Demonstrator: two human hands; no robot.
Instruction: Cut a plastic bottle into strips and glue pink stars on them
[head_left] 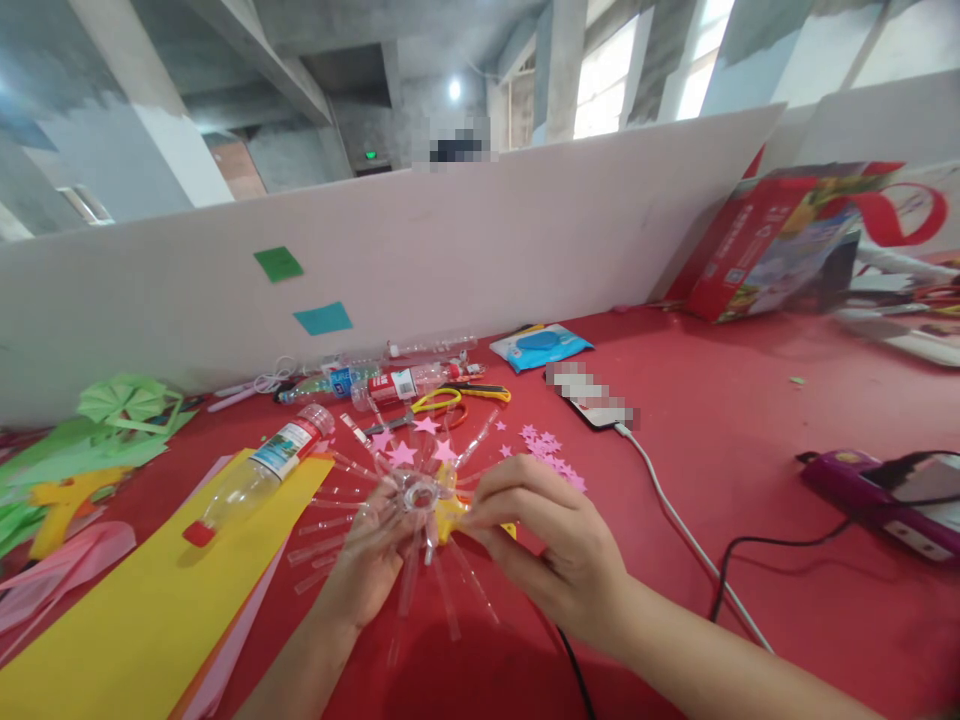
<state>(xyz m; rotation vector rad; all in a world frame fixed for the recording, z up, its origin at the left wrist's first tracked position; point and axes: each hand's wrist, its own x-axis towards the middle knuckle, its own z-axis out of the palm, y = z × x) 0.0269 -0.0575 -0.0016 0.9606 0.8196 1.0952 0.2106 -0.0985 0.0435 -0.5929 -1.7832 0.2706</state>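
My left hand (375, 550) holds a clear plastic bottle piece (421, 494) by its neck, cut into long strips that fan out all round. Several pink paper stars (402, 455) sit at the far strips; whether they are stuck on is unclear. The fingertips of my right hand (555, 540) are pinched together just right of the neck. What lies between them is too small to make out. Partly hidden behind the strips and my right fingers is a yellow object (448, 515), perhaps a glue gun. Smaller pink stars (551, 452) lie scattered beyond my right hand.
Scissors (437, 402), plastic bottles (405, 384) and a blue wipes pack (540, 347) lie toward the white partition (450, 250). Yellow paper (127, 610) bears a bottle (262, 470) at left, near a yellow glue gun (71, 500). At right are a phone (589, 395), its white cable and a purple power strip (877, 500).
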